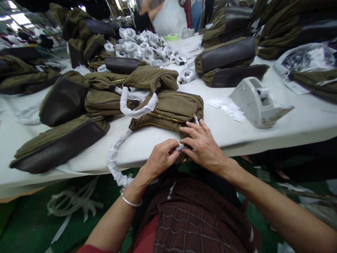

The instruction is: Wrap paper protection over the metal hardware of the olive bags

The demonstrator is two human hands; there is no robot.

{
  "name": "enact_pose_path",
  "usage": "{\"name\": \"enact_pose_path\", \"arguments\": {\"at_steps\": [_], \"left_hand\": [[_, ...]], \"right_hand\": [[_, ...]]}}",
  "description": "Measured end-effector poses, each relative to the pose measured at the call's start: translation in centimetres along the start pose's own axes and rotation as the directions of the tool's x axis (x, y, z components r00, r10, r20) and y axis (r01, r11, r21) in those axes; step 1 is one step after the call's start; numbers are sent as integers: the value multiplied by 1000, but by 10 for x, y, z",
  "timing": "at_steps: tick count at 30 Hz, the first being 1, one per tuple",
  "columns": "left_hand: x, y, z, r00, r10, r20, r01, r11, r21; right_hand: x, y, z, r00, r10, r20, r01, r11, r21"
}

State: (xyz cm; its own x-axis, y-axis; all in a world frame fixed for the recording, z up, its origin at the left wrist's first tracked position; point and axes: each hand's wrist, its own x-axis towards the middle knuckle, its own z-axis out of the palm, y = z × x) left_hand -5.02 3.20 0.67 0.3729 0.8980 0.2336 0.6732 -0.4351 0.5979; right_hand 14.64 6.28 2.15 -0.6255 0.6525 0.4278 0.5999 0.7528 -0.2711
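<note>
Left hand [163, 156]: we see fingers and thumb drawn together, pinching a small piece of white wrapping [180, 148] above the wearer's lap.
Right hand [202, 144]: thumb and forefinger close on the same piece from the other side, the remaining fingers spread toward the bag.
Metal clasp [184, 160]: we spot it gold-toned, just below the two hands.
Olive bag [181, 105]: lies at the near edge of the tabletop [168, 141], its gold zipper [164, 117] facing us, its right end beside the right hand.
Wrapped handle [138, 111]: arches in white across the bag's left part.
Wrapped strap [113, 161]: curves from the bag's left end over the edge to the left wrist.
Tape dispenser [256, 102]: stands to the right, white slips [228, 108] scattered beside it.
Dark-bottomed bags [64, 100]: we find them stacked at left, with more at right.
Coiled straps [149, 52]: heaped in pale wrapping beyond the bag.
Background: we glimpse a person near a translucent plastic sack [170, 19].
</note>
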Motion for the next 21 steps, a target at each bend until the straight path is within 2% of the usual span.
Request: {"name": "enact_pose_path", "arguments": {"at_steps": [3, 6, 10, 15, 19, 21], "left_hand": [[-3, -1, 1, 1000, -27, -13, 25, 996, -89], [-5, 0, 1, 996, -55, -69, 46, 991, -126], [-3, -1, 2, 993, -21, -118, 13, 998, -67], [-4, -3, 5, 993, 19, -118, -29, 996, -87], [-7, -3, 9, 983, 127, -129, -127, 992, 8], [-7, -3, 9, 979, 119, -165, -116, 993, 23]], "right_hand": [[3, 3, 1, 999, -24, 43, 23, 999, 29], [5, 6, 6, 1000, 0, 30, -2, 998, 61], [6, 6, 4, 1000, -6, 22, 4, 998, 62], [11, 2, -6, 996, -55, 72, 55, 998, 7], [14, 0, -3, 996, -48, 80, 49, 999, -9], [13, 1, 0, 997, -47, 67, 47, 999, 15]]}}
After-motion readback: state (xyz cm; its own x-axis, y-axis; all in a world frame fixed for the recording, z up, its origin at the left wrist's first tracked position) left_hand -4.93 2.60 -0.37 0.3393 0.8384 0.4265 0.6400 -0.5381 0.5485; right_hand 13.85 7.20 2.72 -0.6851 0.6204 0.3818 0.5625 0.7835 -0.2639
